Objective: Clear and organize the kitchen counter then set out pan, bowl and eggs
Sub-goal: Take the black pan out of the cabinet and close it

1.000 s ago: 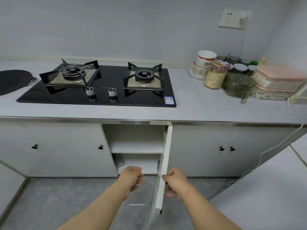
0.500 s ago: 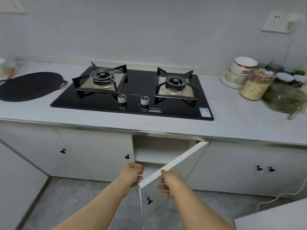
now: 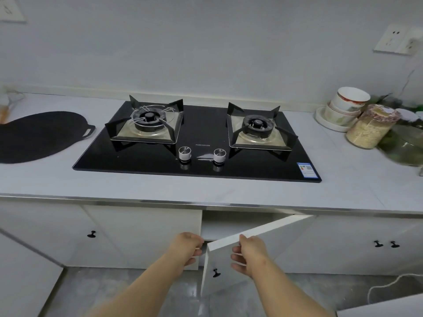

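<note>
Leftward, a flat black pan lies; right hand grips white door.

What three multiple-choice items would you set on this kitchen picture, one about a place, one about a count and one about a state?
1. Where does the black griddle pan lie?
A. on the left burner
B. inside the cabinet
C. on the counter, left of the hob

2. How many knobs does the hob have?
A. one
B. two
C. four

3. In what state is the cabinet door under the hob?
A. partly open
B. fully shut
C. taken off

Answers:
1. C, it rests on the counter beside the hob's left edge.
2. B, two silver knobs stand at the hob's front middle.
3. A, it stands ajar, and the right hand holds its top edge.
</note>
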Demonstrator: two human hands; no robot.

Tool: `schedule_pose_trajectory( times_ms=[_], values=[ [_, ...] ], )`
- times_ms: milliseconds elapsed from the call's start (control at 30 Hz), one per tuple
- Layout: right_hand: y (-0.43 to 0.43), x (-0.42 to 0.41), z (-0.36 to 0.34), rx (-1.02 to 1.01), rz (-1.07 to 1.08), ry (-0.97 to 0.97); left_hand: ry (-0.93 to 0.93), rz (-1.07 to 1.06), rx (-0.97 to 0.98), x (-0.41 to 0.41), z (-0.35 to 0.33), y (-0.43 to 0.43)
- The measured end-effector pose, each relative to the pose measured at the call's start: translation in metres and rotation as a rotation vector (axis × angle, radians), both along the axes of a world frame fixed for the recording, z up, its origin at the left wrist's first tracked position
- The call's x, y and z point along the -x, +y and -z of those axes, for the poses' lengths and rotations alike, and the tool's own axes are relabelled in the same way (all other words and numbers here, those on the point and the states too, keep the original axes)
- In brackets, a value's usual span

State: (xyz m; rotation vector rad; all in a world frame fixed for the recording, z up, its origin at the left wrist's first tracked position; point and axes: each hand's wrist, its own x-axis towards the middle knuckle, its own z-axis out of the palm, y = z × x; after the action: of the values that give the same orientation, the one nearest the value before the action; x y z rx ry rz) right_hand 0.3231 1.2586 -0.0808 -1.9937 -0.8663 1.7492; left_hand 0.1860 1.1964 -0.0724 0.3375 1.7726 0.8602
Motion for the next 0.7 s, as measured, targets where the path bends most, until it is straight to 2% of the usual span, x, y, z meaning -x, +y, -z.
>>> schedule_pose_trajectory(
  times_ms=[133, 233, 400, 533, 600, 700],
  values=[
    [0.008, 0.005, 0.000, 0.017, 0.018, 0.004, -0.029, 0.089, 0.064, -0.004, 0.001, 0.006],
    [0.013, 0.008, 0.000, 0.031, 0.032, 0.031, -0.125, 0.064, 0.106, -0.007, 0.001, 0.011],
    [0.019, 0.012, -0.004, 0.094, 0.075, 0.178, -0.465, -0.356, 0.080, -0.006, 0.005, 0.023],
    [0.026, 0.013, -0.007, 0.136, 0.148, 0.310, -0.727, -0.672, -0.060, -0.002, -0.004, 0.032],
    [0.031, 0.014, -0.010, 0.130, 0.158, 0.361, -0.748, -0.717, -0.133, -0.001, -0.007, 0.037],
    [0.036, 0.012, -0.012, 0.125, 0.137, 0.404, -0.691, -0.666, -0.169, -0.005, -0.010, 0.044]
  ],
)
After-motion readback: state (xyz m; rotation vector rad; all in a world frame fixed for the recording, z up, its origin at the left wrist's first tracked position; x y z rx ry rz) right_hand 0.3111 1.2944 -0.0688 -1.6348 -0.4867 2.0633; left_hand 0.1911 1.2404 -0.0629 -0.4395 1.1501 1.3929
